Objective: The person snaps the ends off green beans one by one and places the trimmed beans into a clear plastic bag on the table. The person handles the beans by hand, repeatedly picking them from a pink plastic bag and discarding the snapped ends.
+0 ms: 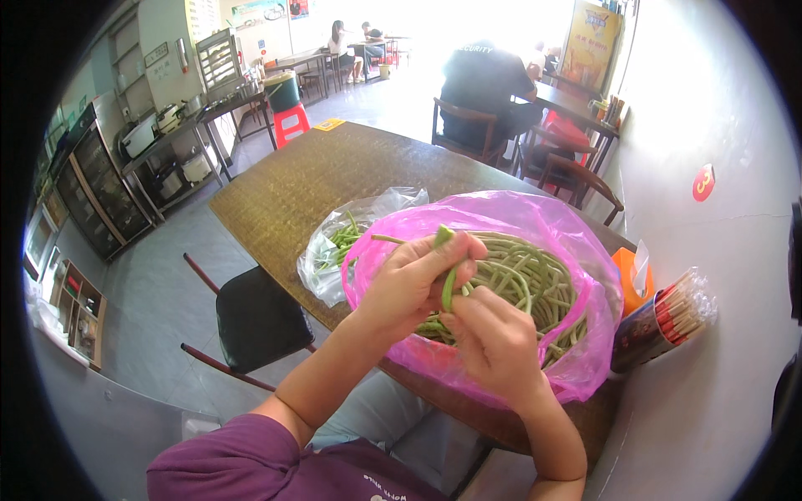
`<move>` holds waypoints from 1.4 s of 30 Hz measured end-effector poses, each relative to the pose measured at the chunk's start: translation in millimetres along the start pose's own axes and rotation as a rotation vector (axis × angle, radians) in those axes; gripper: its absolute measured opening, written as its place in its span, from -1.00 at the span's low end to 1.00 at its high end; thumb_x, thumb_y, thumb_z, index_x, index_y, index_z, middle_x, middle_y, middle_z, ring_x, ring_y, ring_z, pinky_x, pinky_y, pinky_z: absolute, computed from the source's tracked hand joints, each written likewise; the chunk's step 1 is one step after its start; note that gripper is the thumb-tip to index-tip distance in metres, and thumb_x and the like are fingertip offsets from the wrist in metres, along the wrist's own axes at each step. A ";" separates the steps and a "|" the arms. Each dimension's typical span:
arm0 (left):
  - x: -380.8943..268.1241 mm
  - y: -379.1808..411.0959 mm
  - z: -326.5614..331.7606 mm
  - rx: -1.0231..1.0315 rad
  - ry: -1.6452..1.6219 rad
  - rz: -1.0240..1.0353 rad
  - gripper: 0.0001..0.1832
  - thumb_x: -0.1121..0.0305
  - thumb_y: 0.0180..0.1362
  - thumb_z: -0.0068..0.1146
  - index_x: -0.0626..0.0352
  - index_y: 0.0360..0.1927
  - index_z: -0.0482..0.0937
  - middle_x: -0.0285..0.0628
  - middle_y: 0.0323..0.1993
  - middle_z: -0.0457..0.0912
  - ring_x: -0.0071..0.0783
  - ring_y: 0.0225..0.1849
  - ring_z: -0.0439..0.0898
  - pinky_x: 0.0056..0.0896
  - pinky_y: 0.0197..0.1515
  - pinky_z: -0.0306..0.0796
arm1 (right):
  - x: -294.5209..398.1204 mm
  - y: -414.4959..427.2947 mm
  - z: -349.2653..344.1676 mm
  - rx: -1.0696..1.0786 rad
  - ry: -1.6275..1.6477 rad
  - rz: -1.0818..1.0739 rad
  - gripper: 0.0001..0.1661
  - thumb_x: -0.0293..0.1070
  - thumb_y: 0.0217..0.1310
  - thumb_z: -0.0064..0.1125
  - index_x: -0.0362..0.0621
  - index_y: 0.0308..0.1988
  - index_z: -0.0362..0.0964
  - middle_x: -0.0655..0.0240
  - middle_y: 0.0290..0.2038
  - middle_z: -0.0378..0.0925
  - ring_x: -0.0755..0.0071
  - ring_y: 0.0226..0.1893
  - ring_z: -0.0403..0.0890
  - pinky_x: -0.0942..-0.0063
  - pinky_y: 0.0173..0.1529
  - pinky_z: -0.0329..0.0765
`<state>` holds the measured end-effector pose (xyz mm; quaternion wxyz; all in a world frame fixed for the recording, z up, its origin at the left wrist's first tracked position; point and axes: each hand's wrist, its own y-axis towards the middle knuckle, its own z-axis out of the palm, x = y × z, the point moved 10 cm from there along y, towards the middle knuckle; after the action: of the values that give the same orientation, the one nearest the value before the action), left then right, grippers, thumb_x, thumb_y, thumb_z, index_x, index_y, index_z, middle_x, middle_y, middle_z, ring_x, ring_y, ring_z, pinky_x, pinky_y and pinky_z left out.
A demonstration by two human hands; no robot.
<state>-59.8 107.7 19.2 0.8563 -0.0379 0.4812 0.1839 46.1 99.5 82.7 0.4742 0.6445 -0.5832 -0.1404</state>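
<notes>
Both hands meet above an open pink plastic bag full of long green beans. My left hand grips green bean pieces, one end poking up above the fingers. Close beside it, my right hand pinches the lower part of a bean between thumb and fingers. Which pieces each hand holds cannot be fully told, as the fingers cover them. To the left of the pink bag lies a clear plastic bag holding short green bean pieces.
The bags rest on a brown wooden table. An orange tissue box and a holder of wrapped chopsticks stand by the wall at right. A black chair is at left. A person in black sits beyond the table.
</notes>
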 end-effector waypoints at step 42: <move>29.6 21.7 -9.8 0.050 -0.380 -0.217 -0.75 0.18 0.36 -0.12 0.15 -0.20 0.42 -0.46 -0.52 0.38 -0.72 -0.61 0.22 -0.68 -0.63 0.07 | 40.9 -11.8 39.5 0.327 0.092 -0.209 -0.78 -0.49 -0.11 0.09 -0.08 -0.32 0.37 0.38 -0.51 0.36 0.38 -0.47 0.53 0.38 -0.49 0.48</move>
<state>-61.5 133.8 -8.4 0.9470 -0.0330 0.3086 0.0827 35.9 44.0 68.6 0.3722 0.7757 -0.5057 -0.0629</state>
